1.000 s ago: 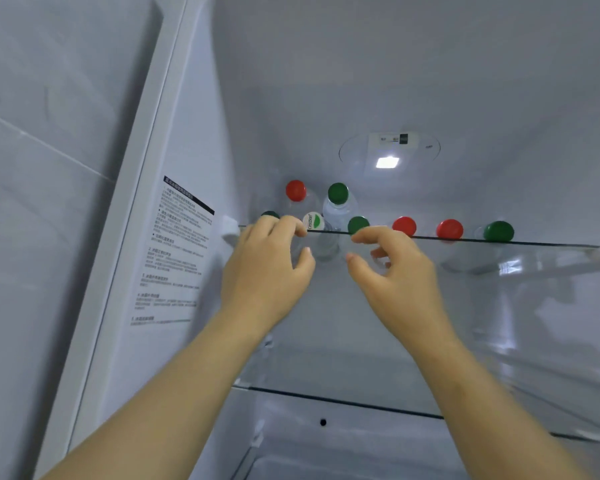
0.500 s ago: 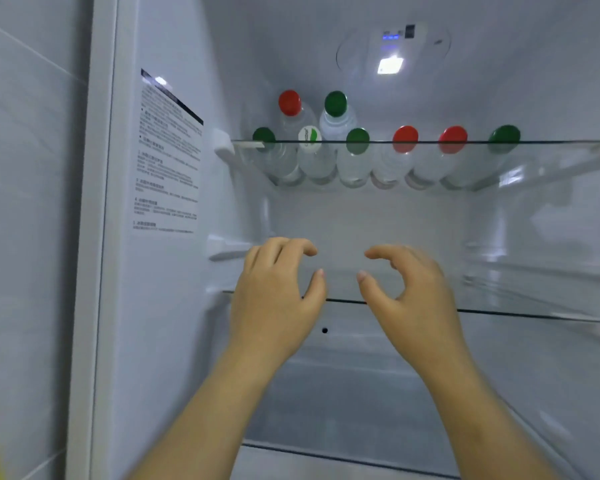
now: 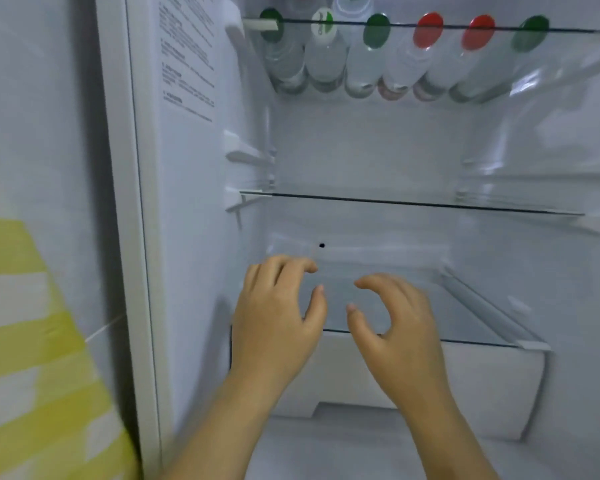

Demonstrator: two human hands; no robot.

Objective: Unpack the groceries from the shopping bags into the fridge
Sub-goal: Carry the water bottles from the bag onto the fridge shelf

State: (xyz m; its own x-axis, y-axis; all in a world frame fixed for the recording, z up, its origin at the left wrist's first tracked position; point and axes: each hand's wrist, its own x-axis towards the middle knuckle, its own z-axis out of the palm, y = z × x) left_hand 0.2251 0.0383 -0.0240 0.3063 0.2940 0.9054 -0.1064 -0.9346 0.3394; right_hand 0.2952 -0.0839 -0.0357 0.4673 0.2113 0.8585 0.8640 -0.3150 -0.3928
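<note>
Inside the open white fridge (image 3: 194, 237), clear plastic water bottles (image 3: 326, 60) with green and red caps stand in a row on the top glass shelf (image 3: 568, 30). The left hand (image 3: 278, 323) and right hand (image 3: 402, 337) hover side by side, apart, in front of the lowest glass shelf (image 3: 465, 341) above the white plastic drawer (image 3: 492, 386). Their fingers are loosely curled and grip nothing. A blurred yellow-and-white striped surface (image 3: 21, 341) fills the far left.

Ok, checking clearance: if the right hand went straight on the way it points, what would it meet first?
Probably nothing before the fridge's back wall: the right hand points in over the bottom glass shelf, and that path looks free. Depth is hard to judge.
</note>
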